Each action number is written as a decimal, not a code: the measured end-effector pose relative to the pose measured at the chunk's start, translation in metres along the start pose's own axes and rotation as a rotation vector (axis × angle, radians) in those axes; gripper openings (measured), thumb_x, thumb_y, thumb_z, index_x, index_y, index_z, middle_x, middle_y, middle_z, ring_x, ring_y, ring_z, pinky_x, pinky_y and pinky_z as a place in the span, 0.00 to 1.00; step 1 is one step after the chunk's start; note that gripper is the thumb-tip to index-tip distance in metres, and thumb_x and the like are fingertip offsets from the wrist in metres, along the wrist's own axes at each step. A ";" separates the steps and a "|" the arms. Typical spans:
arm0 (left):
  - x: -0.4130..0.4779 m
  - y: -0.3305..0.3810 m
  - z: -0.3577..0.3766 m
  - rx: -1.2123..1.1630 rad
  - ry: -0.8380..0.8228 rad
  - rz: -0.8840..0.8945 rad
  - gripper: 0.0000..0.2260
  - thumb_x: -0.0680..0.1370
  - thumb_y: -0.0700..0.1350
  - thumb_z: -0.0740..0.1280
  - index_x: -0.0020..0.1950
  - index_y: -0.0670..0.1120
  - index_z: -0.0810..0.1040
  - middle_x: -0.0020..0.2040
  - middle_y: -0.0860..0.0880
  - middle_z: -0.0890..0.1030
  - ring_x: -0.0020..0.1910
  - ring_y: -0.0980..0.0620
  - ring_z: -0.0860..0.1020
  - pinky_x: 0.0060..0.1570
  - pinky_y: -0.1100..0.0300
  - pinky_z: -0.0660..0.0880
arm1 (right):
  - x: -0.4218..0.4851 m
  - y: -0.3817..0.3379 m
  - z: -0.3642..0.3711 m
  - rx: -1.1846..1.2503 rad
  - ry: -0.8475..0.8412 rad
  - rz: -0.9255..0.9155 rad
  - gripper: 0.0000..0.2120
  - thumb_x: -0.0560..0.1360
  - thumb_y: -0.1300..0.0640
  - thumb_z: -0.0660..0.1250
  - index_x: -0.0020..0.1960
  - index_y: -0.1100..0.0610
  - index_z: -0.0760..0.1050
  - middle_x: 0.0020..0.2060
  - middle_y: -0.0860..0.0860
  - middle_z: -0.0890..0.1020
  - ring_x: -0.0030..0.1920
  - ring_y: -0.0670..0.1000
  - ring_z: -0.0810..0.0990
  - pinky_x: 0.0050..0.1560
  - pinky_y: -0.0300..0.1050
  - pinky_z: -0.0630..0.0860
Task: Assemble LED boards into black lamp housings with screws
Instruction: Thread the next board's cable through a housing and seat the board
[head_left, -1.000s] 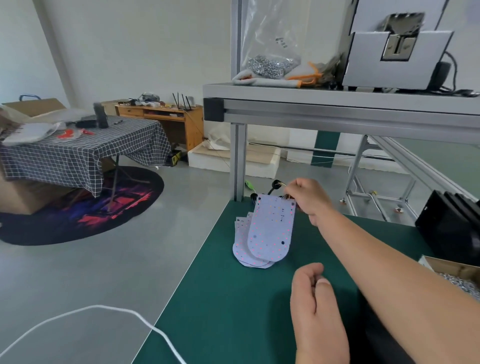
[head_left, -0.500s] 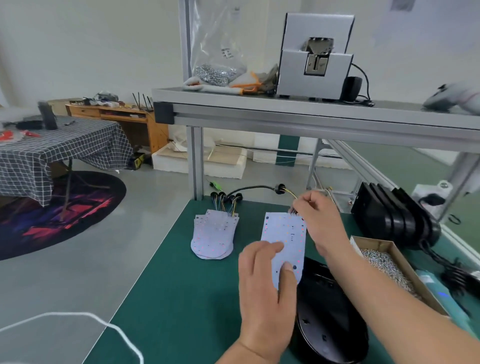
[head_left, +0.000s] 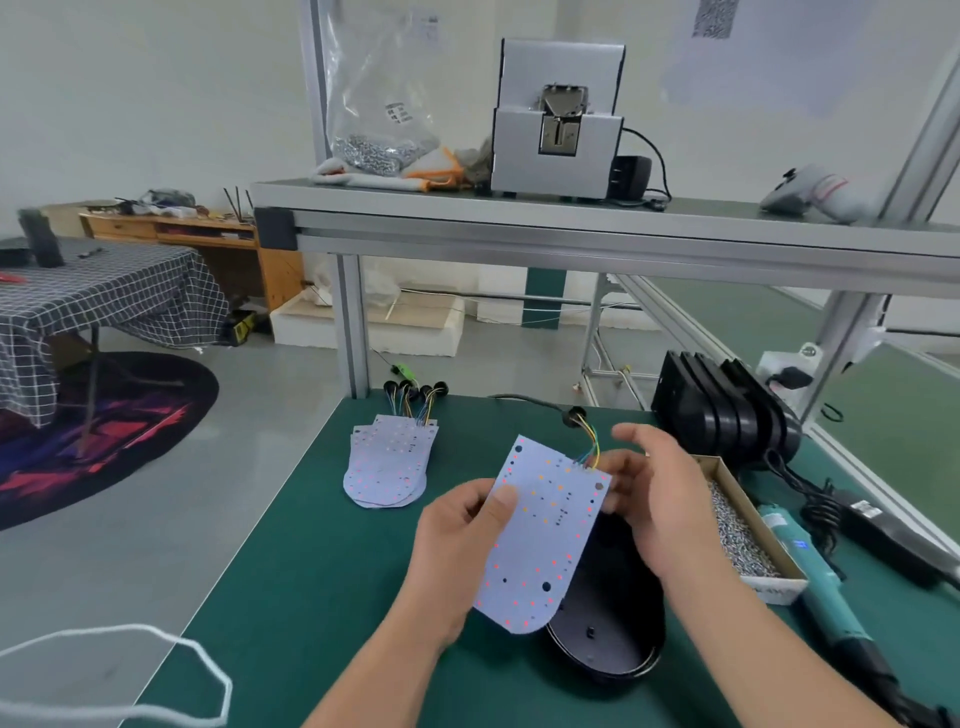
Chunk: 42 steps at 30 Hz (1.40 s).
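Head view, centre frame: the left hand (head_left: 457, 551) pinches the left edge of an LED board (head_left: 545, 535), held tilted above a black lamp housing (head_left: 608, 639) on the green table (head_left: 311, 571). The right hand (head_left: 660, 499) meets the board's upper-right corner; whether it grips, I cannot tell.

No text is legible (bag label (head_left: 397, 111) blurred).

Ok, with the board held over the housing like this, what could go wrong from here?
The left hand holds the LED board tilted, only partly over the black lamp housing; it may seat crooked. Its wires, by the right hand, could be tugged or pinched underneath. The box of screws lies close to that hand; a bump might spill it.
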<state>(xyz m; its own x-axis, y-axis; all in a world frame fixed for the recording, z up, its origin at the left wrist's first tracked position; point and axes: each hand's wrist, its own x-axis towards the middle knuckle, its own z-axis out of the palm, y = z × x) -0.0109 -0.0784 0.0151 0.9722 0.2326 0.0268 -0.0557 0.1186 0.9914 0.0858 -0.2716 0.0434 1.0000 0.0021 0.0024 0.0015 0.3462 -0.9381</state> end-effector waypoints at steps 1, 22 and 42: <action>-0.002 0.001 -0.001 -0.054 -0.033 -0.007 0.14 0.75 0.59 0.72 0.51 0.51 0.88 0.52 0.43 0.88 0.47 0.46 0.83 0.50 0.47 0.80 | 0.005 -0.001 -0.004 -0.040 0.024 -0.008 0.11 0.80 0.59 0.63 0.61 0.58 0.78 0.38 0.60 0.83 0.32 0.55 0.79 0.28 0.45 0.75; 0.007 -0.002 0.003 -0.529 -0.137 -0.217 0.22 0.85 0.53 0.62 0.70 0.37 0.79 0.67 0.32 0.80 0.64 0.38 0.81 0.74 0.37 0.71 | -0.063 0.008 0.023 -0.588 -0.518 -0.384 0.08 0.79 0.53 0.69 0.54 0.41 0.78 0.39 0.46 0.85 0.37 0.47 0.80 0.39 0.37 0.75; 0.005 0.009 -0.004 -0.880 -0.243 -0.240 0.05 0.71 0.41 0.69 0.45 0.45 0.75 0.38 0.47 0.73 0.30 0.52 0.68 0.31 0.60 0.69 | 0.057 -0.007 -0.005 -1.507 -0.612 -0.407 0.19 0.84 0.67 0.62 0.69 0.53 0.81 0.64 0.50 0.80 0.63 0.51 0.79 0.67 0.46 0.71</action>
<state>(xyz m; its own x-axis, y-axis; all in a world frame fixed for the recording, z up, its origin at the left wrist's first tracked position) -0.0070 -0.0724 0.0234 0.9952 -0.0887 -0.0406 0.0968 0.8465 0.5236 0.1427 -0.2786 0.0482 0.7858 0.6108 0.0975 0.6067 -0.7305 -0.3133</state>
